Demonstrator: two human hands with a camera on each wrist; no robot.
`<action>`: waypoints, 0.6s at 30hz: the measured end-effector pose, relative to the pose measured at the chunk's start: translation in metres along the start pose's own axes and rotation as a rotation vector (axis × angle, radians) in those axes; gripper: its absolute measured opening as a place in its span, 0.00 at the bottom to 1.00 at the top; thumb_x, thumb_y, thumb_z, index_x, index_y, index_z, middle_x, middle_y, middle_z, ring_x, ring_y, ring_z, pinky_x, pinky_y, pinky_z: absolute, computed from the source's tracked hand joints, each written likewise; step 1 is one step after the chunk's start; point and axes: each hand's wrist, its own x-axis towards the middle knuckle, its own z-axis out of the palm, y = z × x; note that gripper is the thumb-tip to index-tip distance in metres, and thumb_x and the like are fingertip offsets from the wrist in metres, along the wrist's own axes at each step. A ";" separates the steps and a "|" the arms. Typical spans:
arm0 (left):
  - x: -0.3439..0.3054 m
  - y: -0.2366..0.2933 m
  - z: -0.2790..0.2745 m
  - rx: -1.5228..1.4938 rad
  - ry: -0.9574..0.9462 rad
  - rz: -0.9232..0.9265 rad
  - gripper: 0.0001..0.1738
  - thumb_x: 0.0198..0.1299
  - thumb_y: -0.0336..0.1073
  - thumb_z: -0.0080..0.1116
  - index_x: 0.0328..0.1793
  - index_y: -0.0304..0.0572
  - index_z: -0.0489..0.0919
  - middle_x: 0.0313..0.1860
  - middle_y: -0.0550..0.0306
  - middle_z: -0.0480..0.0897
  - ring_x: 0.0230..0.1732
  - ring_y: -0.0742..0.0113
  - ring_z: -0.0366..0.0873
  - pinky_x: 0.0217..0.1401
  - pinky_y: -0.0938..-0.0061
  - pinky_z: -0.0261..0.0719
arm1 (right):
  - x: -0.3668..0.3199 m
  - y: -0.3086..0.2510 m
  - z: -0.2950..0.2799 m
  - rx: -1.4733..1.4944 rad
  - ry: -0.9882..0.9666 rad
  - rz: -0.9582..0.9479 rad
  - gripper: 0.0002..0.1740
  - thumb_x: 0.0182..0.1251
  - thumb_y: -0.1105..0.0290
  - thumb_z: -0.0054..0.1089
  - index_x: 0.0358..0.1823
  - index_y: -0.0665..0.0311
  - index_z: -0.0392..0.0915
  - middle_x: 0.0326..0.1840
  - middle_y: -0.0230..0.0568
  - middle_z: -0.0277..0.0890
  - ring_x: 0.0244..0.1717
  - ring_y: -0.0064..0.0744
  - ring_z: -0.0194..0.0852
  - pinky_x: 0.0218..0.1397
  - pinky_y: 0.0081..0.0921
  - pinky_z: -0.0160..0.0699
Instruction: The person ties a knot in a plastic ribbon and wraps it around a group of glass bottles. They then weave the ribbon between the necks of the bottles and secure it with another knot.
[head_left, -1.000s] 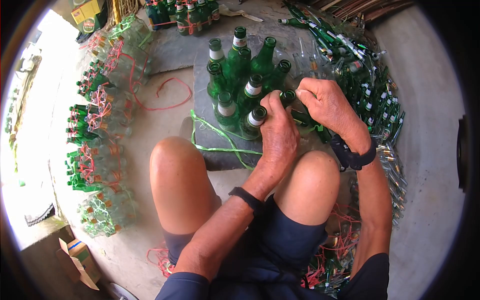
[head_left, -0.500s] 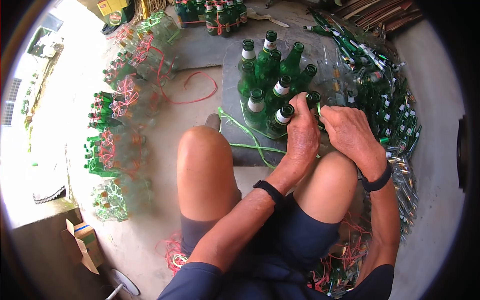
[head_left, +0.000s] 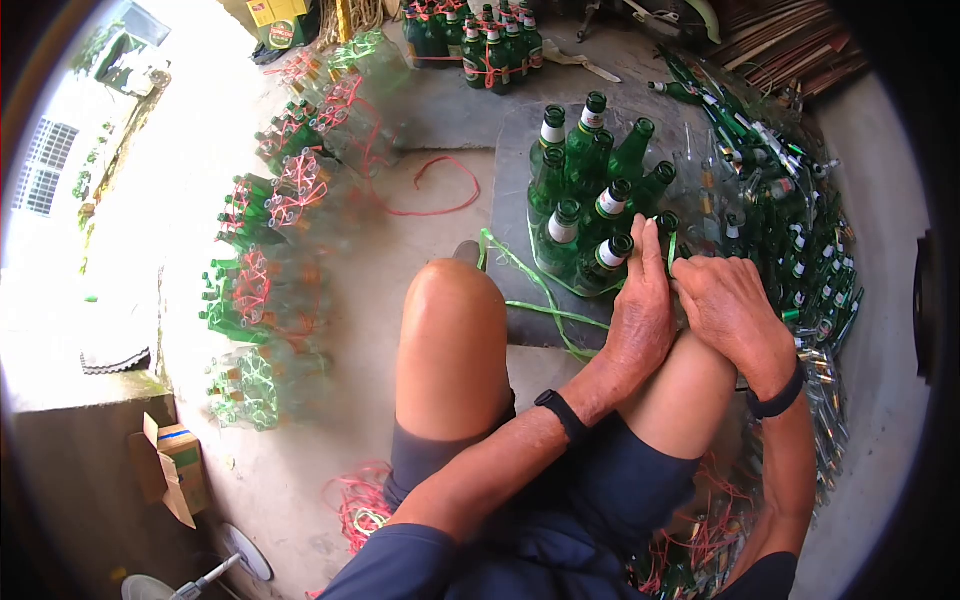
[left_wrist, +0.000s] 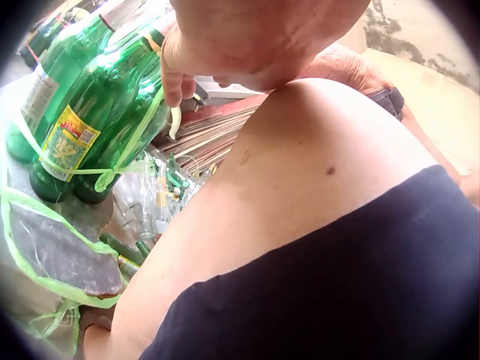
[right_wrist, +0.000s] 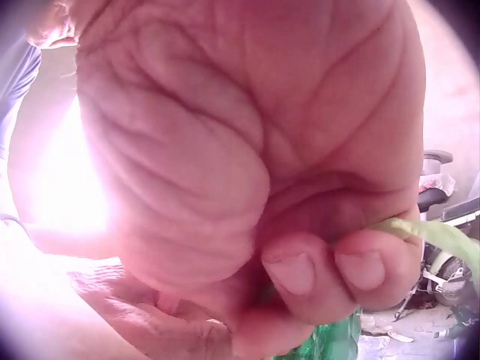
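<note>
Several green glass bottles [head_left: 640, 150] stand upright in a tight group on a dark slab [head_left: 515, 200]. A green plastic strip [left_wrist: 135, 142] runs round their lower bodies, crosses at a front bottle and rises toward the hands. My left hand [head_left: 643, 315] lies against the near bottles, its first fingers straight up beside a bottle neck; its thumb is hidden. Just to the right, my right hand [head_left: 735, 315] holds the strip in curled fingers, and a length of strip [right_wrist: 439, 236] comes out of the fist. In the head view the strip passes by the nearest right bottle neck [head_left: 667, 222].
Tied bundles of bottles [head_left: 290, 190] line the left floor, with more bundles [head_left: 495, 50] at the back. Loose bottles [head_left: 790, 200] are heaped on the right. Red twine [head_left: 440, 210] and loose green strip [head_left: 540, 290] lie on the ground. A cardboard box [head_left: 180, 460] sits lower left.
The head view has swung left, so everything sits farther right in it. My right hand has come down and nearer my body, and the strip now shows taut by the bottle neck.
</note>
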 end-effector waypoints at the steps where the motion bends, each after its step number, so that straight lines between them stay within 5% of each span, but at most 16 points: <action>1: -0.004 0.002 -0.003 0.006 0.005 0.002 0.47 0.62 0.18 0.55 0.85 0.25 0.46 0.81 0.16 0.53 0.77 0.19 0.62 0.72 0.49 0.76 | -0.001 -0.002 0.000 0.002 0.005 -0.006 0.07 0.68 0.72 0.55 0.31 0.66 0.73 0.32 0.51 0.78 0.39 0.61 0.79 0.42 0.54 0.72; 7: -0.019 0.010 -0.020 0.053 -0.055 0.122 0.40 0.57 0.13 0.53 0.80 0.31 0.62 0.82 0.33 0.62 0.73 0.31 0.72 0.66 0.56 0.82 | -0.005 -0.010 -0.002 -0.018 0.026 -0.020 0.06 0.67 0.73 0.57 0.31 0.66 0.75 0.32 0.50 0.80 0.39 0.59 0.81 0.43 0.53 0.74; 18: -0.010 0.013 -0.036 0.054 -0.034 0.104 0.23 0.58 0.19 0.61 0.60 0.42 0.82 0.51 0.47 0.80 0.45 0.44 0.85 0.43 0.58 0.86 | -0.012 -0.014 -0.015 0.140 0.067 -0.038 0.09 0.65 0.71 0.61 0.29 0.67 0.75 0.29 0.53 0.78 0.36 0.61 0.80 0.39 0.54 0.75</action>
